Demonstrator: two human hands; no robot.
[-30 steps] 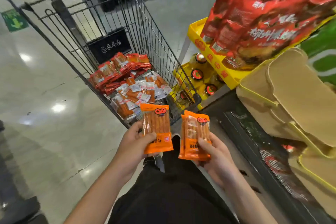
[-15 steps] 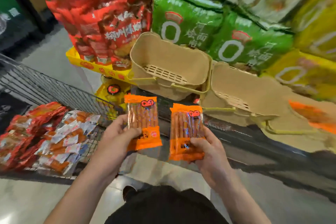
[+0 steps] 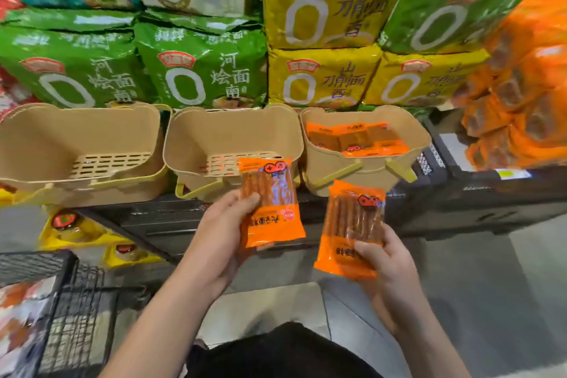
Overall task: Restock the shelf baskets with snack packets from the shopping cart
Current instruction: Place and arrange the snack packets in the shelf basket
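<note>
- Carrying step, I judge: each hand brings one snack packet up to the beige plastic shelf baskets.
- The left hand (image 3: 219,232) grips an orange sausage-stick packet (image 3: 271,202) by its left edge; the middle empty basket (image 3: 184,144) lies at twelve o'clock.
- The right hand (image 3: 386,264) pinches a second orange packet (image 3: 352,227) at its lower end; the part-filled basket (image 3: 325,169) sits at twelve o'clock.
- Next calls for reaching forward and letting go inside.

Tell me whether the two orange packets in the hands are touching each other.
Apart. The head view shows the left hand's packet and the right hand's packet separated by a strip of dark shelf edge between them.
</note>
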